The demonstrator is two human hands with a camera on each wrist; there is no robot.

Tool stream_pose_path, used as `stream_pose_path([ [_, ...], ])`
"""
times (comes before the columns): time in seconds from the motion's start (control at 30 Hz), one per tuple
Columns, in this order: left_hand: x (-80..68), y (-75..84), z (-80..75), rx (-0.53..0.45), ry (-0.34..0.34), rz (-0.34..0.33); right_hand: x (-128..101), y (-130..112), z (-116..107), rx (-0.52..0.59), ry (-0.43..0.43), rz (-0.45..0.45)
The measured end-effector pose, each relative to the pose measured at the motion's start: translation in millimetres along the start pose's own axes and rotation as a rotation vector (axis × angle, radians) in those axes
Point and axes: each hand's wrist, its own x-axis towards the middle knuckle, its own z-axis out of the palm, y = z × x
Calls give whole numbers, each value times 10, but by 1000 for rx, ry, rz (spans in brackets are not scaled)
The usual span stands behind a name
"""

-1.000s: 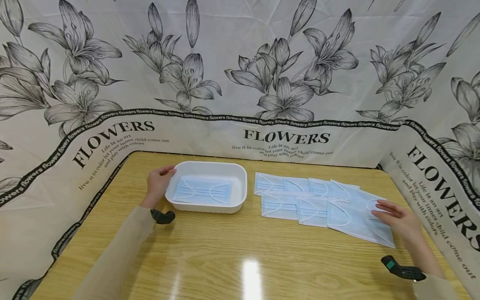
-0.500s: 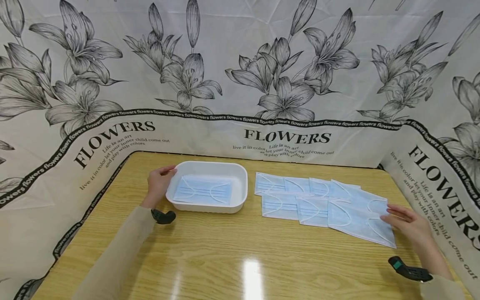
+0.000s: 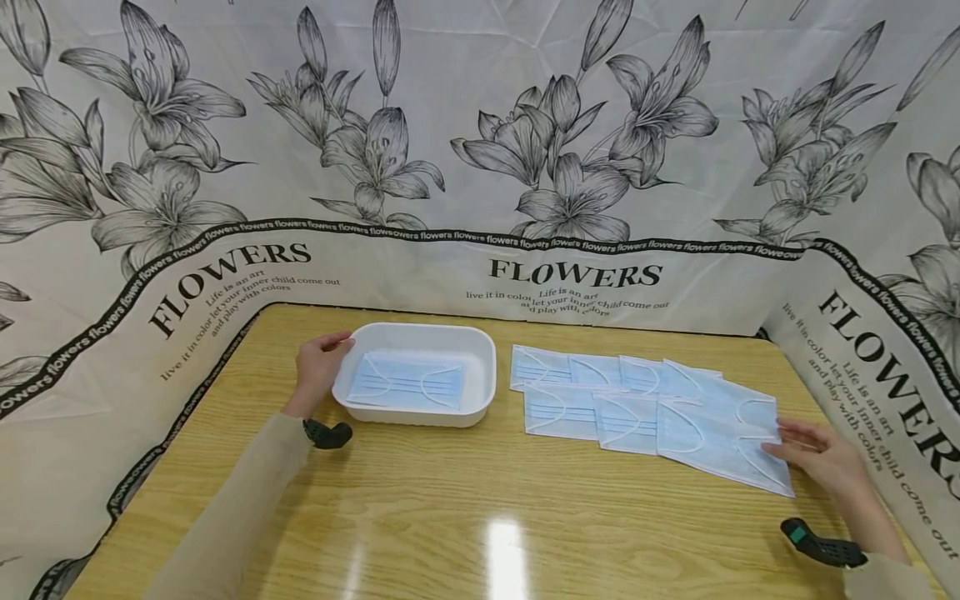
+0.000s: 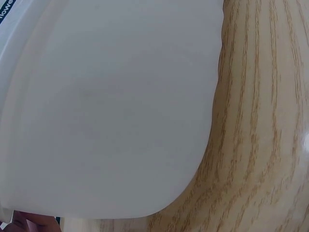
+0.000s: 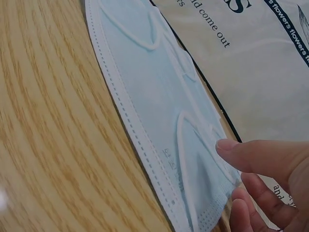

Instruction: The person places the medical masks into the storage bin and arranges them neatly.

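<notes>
At the left end of a white plastic basin my left hand grips the rim. A light blue disposable face mask with white ear loops lies flat inside it. Only the basin's smooth wall and a sliver of fingers show in the left wrist view. My right hand is at the right end of the nearest face mask in an overlapping spread. In the right wrist view, the thumb is over that mask's edge, the fingers are beside it, and a gap separates them.
Several more blue masks overlap in two rows on the wooden table, right of the basin. A white flower-printed cloth stands around the back and both sides of the table.
My right hand has drawn back to the right and slightly nearer, from above the mask's ear loop to its right edge. The left hand and basin stay in place.
</notes>
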Motion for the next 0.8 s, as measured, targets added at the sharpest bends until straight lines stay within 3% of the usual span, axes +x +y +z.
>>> stream_pose_path([
  [0.27,17,-31,17,0,-5,-5,14,28,24,-146,53,14],
  [0.57,17,-41,27,0,2,8,33,90,56,-171,86,-20],
  [0.8,19,-45,22,-6,4,12,40,102,77,-166,119,4],
])
